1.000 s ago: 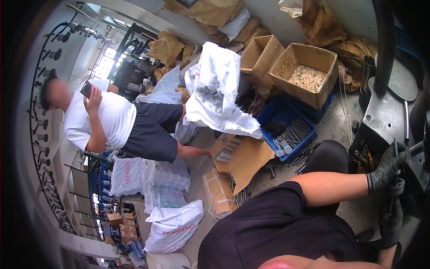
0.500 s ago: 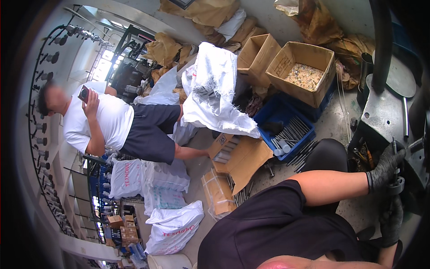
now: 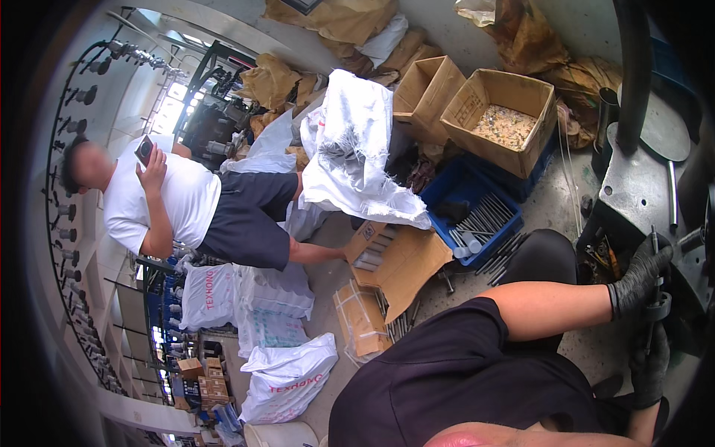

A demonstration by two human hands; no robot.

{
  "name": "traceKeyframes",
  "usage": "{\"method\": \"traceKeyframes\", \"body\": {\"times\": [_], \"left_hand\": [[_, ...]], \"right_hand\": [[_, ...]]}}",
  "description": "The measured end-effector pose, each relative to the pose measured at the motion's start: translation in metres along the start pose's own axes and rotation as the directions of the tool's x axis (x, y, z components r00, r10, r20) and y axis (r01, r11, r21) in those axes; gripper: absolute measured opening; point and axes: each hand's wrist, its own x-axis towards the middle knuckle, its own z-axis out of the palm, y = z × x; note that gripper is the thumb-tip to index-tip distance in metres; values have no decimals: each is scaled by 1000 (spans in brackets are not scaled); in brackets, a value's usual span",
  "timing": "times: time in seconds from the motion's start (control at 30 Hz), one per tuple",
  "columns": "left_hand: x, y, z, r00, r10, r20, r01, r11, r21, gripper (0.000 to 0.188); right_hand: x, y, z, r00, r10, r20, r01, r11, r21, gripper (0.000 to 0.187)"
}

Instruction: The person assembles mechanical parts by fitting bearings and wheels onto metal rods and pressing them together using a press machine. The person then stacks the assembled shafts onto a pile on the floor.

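My left hand (image 3: 639, 277), in a black glove, is closed around a thin metal rod (image 3: 655, 240) at the right side of the view. The rod's slim tip sticks up past my fingers. Just below that hand a grey metal ring or collar (image 3: 658, 308) sits around the rod. My right hand (image 3: 652, 366), gloved in black too, is closed at the rod's lower part, under the collar. Its fingers are partly in shadow. Both hands are beside a grey metal bench plate (image 3: 633, 186) with holes in it.
A blue crate (image 3: 484, 257) with several metal rods stands left of the bench. Behind it is a cardboard box (image 3: 465, 112) of pale granules. An opened carton (image 3: 406, 272) and white sacks (image 3: 287, 384) lie farther left. A person (image 3: 167, 190) stands there, holding a phone-like device.
Both hands stay closed on the rod at nearly the same place. My right hand has shifted slightly, and more of the rod shows below the collar.
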Motion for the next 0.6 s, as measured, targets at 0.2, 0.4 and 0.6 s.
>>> {"method": "traceKeyframes", "body": {"times": [0.2,0.4,0.6], "left_hand": [[-1,0,0,1000,25,10,-26,999,43,23],[-1,-3,0,998,35,47,-31,996,-84,25],[-1,-5,-1,998,43,41,-42,999,-21,27]], "right_hand": [[1,-2,2,1000,16,4,-16,1000,8,26],[0,-3,1,1000,-15,-4,15,1000,-4,31],[0,-3,0,1000,-23,-6,23,1000,-10,34]]}}
